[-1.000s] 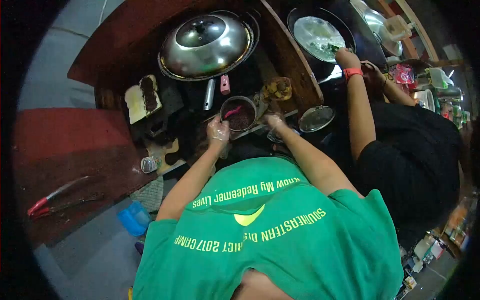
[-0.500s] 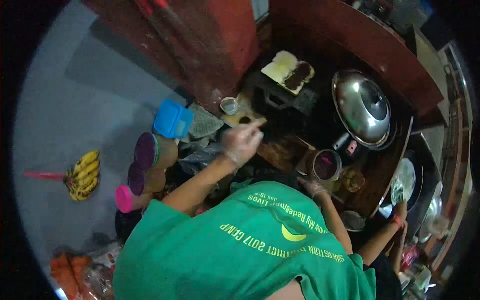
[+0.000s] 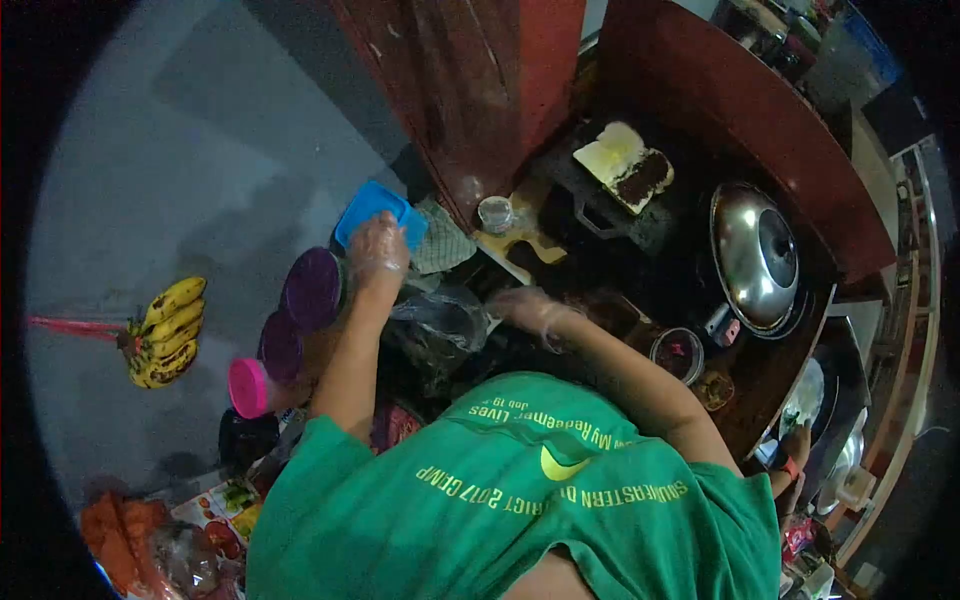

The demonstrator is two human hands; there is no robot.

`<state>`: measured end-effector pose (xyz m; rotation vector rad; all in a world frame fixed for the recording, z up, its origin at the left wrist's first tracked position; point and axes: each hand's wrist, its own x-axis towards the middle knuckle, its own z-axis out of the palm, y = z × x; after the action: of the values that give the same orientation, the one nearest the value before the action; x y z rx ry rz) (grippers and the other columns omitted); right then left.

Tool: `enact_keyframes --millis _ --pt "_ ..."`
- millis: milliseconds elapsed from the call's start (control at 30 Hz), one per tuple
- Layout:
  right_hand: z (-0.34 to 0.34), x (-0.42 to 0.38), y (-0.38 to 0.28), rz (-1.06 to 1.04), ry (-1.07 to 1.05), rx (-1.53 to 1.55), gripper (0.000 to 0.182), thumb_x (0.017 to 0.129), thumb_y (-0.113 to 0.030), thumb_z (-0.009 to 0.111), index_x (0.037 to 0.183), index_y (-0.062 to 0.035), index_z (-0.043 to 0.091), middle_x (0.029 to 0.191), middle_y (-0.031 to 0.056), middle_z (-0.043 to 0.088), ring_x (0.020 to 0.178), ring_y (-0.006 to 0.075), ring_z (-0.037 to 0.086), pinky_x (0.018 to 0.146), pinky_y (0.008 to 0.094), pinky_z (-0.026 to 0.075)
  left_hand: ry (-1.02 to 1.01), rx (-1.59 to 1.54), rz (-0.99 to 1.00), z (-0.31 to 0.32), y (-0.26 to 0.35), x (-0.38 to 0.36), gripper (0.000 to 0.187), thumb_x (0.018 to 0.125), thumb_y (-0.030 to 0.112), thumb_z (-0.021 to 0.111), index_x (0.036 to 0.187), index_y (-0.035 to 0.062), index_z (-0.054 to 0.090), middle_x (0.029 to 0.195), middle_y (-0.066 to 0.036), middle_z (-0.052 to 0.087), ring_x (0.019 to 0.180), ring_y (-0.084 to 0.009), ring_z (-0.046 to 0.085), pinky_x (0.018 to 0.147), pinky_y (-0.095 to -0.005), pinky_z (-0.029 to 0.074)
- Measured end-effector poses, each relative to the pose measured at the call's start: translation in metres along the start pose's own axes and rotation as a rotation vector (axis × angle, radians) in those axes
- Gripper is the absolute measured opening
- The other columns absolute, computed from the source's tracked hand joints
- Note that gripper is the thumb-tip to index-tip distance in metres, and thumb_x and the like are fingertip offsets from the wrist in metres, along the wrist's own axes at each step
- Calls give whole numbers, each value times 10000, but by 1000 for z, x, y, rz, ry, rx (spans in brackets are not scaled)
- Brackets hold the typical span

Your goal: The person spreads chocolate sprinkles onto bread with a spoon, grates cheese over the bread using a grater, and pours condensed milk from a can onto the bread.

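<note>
My left hand [image 3: 380, 250], in a clear plastic glove, has its fingers bent over the near edge of a blue plastic container [image 3: 362, 203]. What lies under the fingertips is hidden. My right hand [image 3: 525, 308], also gloved, is smeared by motion above the dark work surface, beside a crumpled clear plastic bag [image 3: 440, 325]. Whether it holds anything does not show. A folded cloth [image 3: 443, 240] lies right of the container. Farther off, two bread slices [image 3: 622, 165], one with a dark spread, rest on a black griddle [image 3: 655, 230].
Purple-lidded jars [image 3: 312, 288] and a pink-lidded jar [image 3: 248, 388] stand at left, near bananas [image 3: 172, 335]. A lidded pan [image 3: 755, 260] and a jar of dark spread [image 3: 677, 355] are at right. Another person's hand [image 3: 797, 440] works over a pan at far right.
My left hand has moved left from the brown board to the blue container. My right hand has left the jar of spread and swung left. The whole view has shifted a little.
</note>
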<state>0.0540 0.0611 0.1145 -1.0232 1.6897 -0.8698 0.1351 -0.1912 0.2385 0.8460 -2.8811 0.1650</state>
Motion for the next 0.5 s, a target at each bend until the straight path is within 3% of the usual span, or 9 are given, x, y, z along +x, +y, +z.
enact_keyframes --millis 100,167,200,233,300,333,367,433,500 --pt "2 40 -24 -71 -67 111 456 976 -384 529 1305 -70 565 1156 94 627 1081 238 586 981 399 451 12 -65 57 -9 -3 -1 224 890 197 630 921 -26 634 952 -227 655 956 -400 625 840 -493 489" --pt "11 70 -33 58 25 631 514 958 -469 541 1227 -35 595 1070 62 622 977 202 585 927 398 470 -4 -107 61 -14 -5 -2 217 894 185 621 926 -30 630 959 -233 650 965 -403 621 847 -501 481" --pt "10 86 -44 273 6 969 666 936 -547 525 1336 -14 512 1249 126 584 1134 265 558 1011 431 429 2 -105 79 -13 -7 -2 203 898 174 612 922 -27 625 953 -232 646 967 -407 613 843 -510 472" --pt "9 92 -50 274 7 969 666 936 -547 525 1336 -14 512 1249 126 584 1134 265 558 1011 431 429 8 -102 98 -11 -9 -3 189 903 163 604 918 -25 621 947 -232 642 968 -411 605 839 -519 463" --pt "-1 92 -78 251 37 1439 783 929 -579 497 1450 -9 368 1449 173 445 1311 327 444 1106 482 344 84 -117 123 -5 -10 -12 176 892 151 611 913 -23 615 935 -229 636 945 -416 595 824 -521 457" --pt "4 110 -64 207 -53 1621 847 927 -606 462 1508 -26 254 1553 186 298 1420 346 298 1167 538 230 159 -132 147 -3 -8 -19 165 881 140 618 908 -22 609 922 -227 630 922 -421 586 810 -523 451" --pt "4 107 -72 204 -48 1624 847 927 -606 462 1508 -26 254 1553 186 298 1420 346 298 1167 538 230 158 -134 153 -9 -5 -27 165 881 140 618 908 -22 609 922 -227 630 922 -421 586 810 -523 451" --pt "2 93 -92 -109 -126 1641 907 887 -669 468 1489 -14 294 1504 177 394 1356 377 400 1137 562 262 72 -238 277 -32 6 -44 144 846 108 634 910 -16 600 901 -214 618 866 -407 571 816 -514 446" --pt "4 83 -89 -127 -46 1587 899 888 -675 459 1494 -32 290 1511 166 389 1348 401 402 1119 594 277 97 -266 378 -47 20 -65 123 825 101 650 875 0 600 863 -194 614 842 -388 575 810 -506 447"
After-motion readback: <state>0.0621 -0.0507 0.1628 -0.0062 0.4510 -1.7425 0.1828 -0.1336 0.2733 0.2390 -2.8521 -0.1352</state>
